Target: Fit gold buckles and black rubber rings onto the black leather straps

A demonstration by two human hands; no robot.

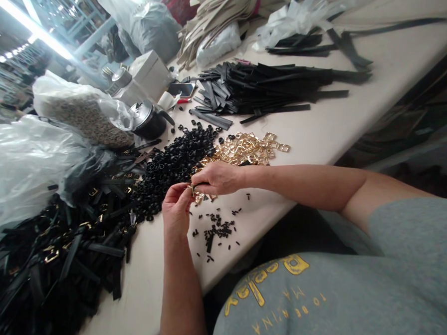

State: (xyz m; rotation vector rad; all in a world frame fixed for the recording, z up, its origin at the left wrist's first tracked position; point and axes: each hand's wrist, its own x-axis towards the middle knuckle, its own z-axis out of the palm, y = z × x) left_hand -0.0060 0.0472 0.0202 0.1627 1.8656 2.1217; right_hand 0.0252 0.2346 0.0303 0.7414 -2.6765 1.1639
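Note:
My left hand and my right hand meet over the table, fingers pinched together. Between the fingertips a small gold buckle shows in part, gripped by my left hand. My right hand's fingers are closed over a dark piece that is mostly hidden. Just beyond the hands lies a heap of gold buckles. To its left spreads a pile of small black loops. Tiny black pieces are scattered on the table nearer my body.
Black straps with buckles heap up at the left. Flat black straps lie at the back. A dark lidded pot, a phone, a white box and a filled plastic bag stand behind the loops.

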